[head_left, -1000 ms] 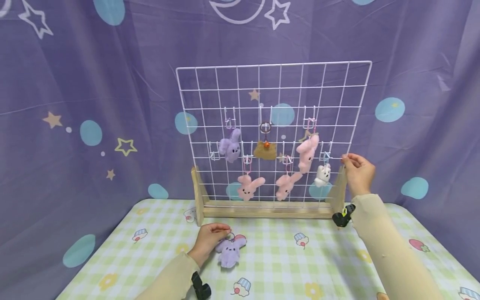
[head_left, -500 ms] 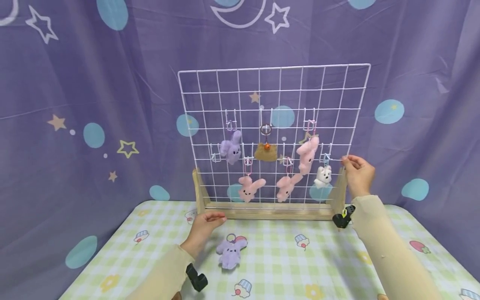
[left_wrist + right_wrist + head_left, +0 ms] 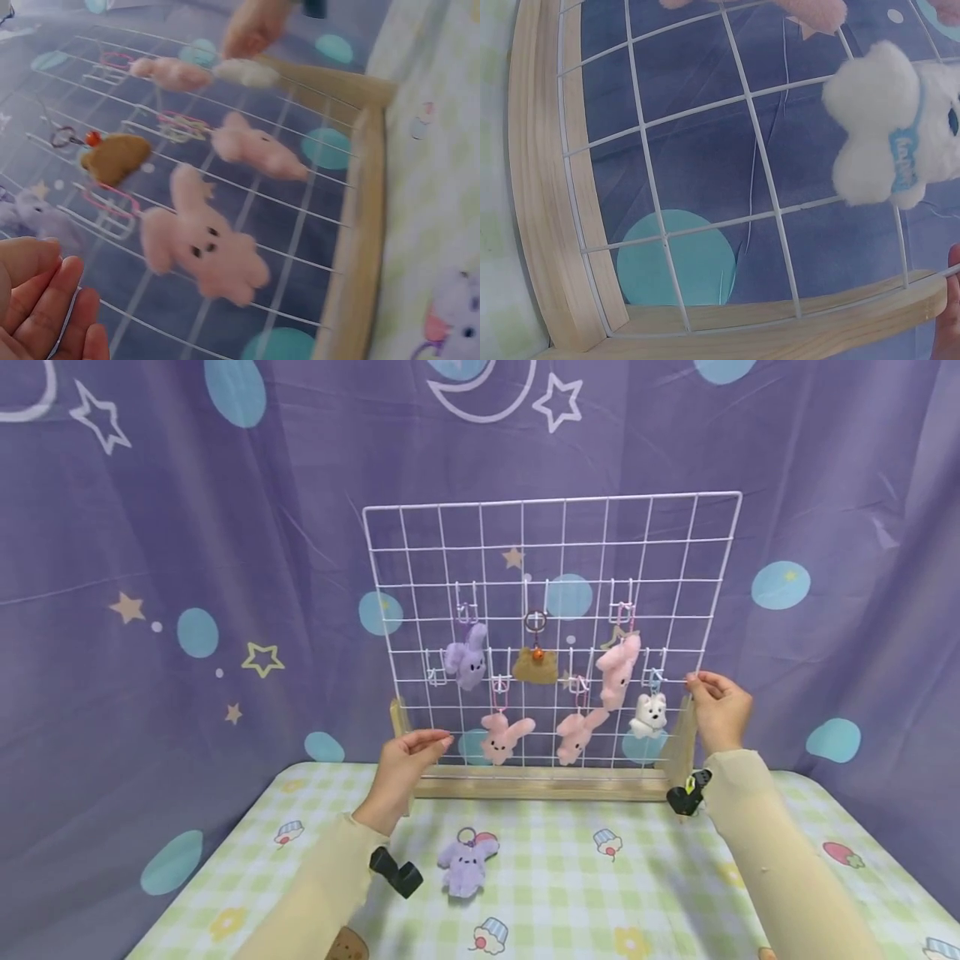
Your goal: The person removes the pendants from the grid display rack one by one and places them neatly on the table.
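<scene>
My right hand [image 3: 720, 710] pinches the right edge of a white wire grid [image 3: 555, 503] between thumb and fingers. My left hand [image 3: 401, 770] is raised in front of the grid's lower left, fingers fairly straight and holding nothing. A purple plush bunny keychain [image 3: 465, 868] lies on the cloth below it. On the grid's hooks hang another purple plush keychain [image 3: 468, 662], pink bunnies including a lower-left one [image 3: 502, 742], a brown plush charm [image 3: 536, 667] and a white plush keychain [image 3: 649, 717] near my right hand.
The grid stands in a wooden base [image 3: 540, 787] on a green checked tablecloth [image 3: 555, 877]. A hook [image 3: 437, 675] at the grid's left carries no keychain. Behind hangs a purple curtain [image 3: 300, 527]. Part of a brown rounded shape [image 3: 349, 945] shows at the lower edge.
My left hand has let go of the purple bunny keychain on the cloth and risen toward the grid. The right hand keeps its pinch on the grid's edge. The view has shifted slightly.
</scene>
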Action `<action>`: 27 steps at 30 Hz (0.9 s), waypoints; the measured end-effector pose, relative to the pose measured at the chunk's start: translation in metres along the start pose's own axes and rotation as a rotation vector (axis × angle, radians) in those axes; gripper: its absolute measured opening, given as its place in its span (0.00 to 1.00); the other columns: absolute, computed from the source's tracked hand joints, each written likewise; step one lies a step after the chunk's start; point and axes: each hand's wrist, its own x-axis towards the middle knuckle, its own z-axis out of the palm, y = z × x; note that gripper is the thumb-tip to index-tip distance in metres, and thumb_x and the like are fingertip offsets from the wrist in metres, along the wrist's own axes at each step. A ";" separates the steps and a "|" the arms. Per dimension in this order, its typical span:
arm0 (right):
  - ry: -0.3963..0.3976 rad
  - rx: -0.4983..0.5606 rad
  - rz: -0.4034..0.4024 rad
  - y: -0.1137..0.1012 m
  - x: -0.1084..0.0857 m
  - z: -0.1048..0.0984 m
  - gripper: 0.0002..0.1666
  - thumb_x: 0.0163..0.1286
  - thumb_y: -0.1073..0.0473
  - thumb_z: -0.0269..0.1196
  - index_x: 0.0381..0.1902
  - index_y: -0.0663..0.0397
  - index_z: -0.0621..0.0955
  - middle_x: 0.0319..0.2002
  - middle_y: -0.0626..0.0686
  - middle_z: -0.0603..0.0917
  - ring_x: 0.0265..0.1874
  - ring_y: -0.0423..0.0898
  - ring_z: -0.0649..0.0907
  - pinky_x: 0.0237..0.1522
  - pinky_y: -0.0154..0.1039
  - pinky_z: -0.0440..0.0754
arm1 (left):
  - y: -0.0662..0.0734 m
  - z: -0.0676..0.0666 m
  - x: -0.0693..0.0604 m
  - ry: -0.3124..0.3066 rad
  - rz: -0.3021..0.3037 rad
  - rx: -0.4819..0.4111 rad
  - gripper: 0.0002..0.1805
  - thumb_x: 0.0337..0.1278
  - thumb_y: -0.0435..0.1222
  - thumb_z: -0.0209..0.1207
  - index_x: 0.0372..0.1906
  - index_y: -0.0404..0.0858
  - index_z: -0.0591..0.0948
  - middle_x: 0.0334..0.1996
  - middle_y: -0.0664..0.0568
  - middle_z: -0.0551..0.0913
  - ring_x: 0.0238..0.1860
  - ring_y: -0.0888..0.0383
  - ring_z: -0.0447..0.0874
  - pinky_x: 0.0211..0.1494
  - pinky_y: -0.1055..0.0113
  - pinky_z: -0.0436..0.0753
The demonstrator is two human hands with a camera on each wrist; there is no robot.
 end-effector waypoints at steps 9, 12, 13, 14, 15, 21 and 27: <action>-0.001 0.001 -0.007 0.002 0.000 0.000 0.05 0.63 0.61 0.64 0.35 0.57 0.81 0.16 0.26 0.78 0.22 0.26 0.80 0.28 0.18 0.73 | 0.035 0.007 0.011 0.015 0.070 -0.001 0.17 0.55 0.36 0.65 0.46 0.30 0.81 0.35 0.57 0.86 0.41 0.62 0.81 0.49 0.70 0.76; -0.003 -0.009 -0.013 0.002 0.000 0.001 0.06 0.63 0.60 0.64 0.35 0.58 0.81 0.16 0.26 0.78 0.22 0.26 0.79 0.27 0.19 0.72 | 0.045 0.009 0.016 0.032 0.096 -0.003 0.16 0.55 0.36 0.64 0.46 0.30 0.81 0.34 0.58 0.86 0.41 0.62 0.81 0.50 0.67 0.75; -0.004 -0.011 -0.014 0.002 0.000 0.001 0.06 0.63 0.61 0.64 0.36 0.58 0.81 0.16 0.26 0.78 0.23 0.26 0.80 0.27 0.19 0.72 | 0.048 0.010 0.018 0.040 0.105 -0.002 0.16 0.55 0.36 0.64 0.46 0.31 0.82 0.34 0.59 0.86 0.41 0.62 0.81 0.50 0.67 0.74; -0.005 -0.014 -0.014 0.003 0.000 0.000 0.06 0.63 0.60 0.64 0.36 0.58 0.81 0.16 0.26 0.78 0.23 0.26 0.80 0.27 0.19 0.72 | 0.051 0.012 0.021 0.048 0.118 0.001 0.15 0.55 0.36 0.65 0.45 0.31 0.82 0.33 0.59 0.86 0.40 0.63 0.81 0.50 0.67 0.75; -0.007 -0.013 -0.012 0.002 0.000 -0.001 0.06 0.63 0.60 0.64 0.36 0.58 0.81 0.16 0.26 0.78 0.23 0.26 0.80 0.27 0.19 0.72 | 0.053 0.013 0.023 0.053 0.133 0.003 0.15 0.54 0.36 0.65 0.45 0.32 0.82 0.33 0.59 0.86 0.39 0.64 0.81 0.50 0.67 0.75; -0.008 -0.046 -0.015 0.002 0.003 -0.003 0.08 0.64 0.59 0.64 0.38 0.58 0.81 0.16 0.24 0.76 0.23 0.25 0.79 0.27 0.19 0.72 | 0.068 0.019 0.036 0.073 0.231 0.017 0.14 0.54 0.35 0.65 0.44 0.31 0.83 0.34 0.56 0.87 0.37 0.67 0.82 0.45 0.71 0.77; -0.022 -0.062 -0.030 0.004 0.003 -0.002 0.11 0.64 0.58 0.63 0.39 0.60 0.81 0.16 0.23 0.75 0.24 0.25 0.79 0.29 0.20 0.72 | 0.081 0.017 0.045 0.116 0.288 0.066 0.14 0.55 0.35 0.64 0.44 0.31 0.83 0.35 0.51 0.86 0.34 0.68 0.81 0.39 0.75 0.77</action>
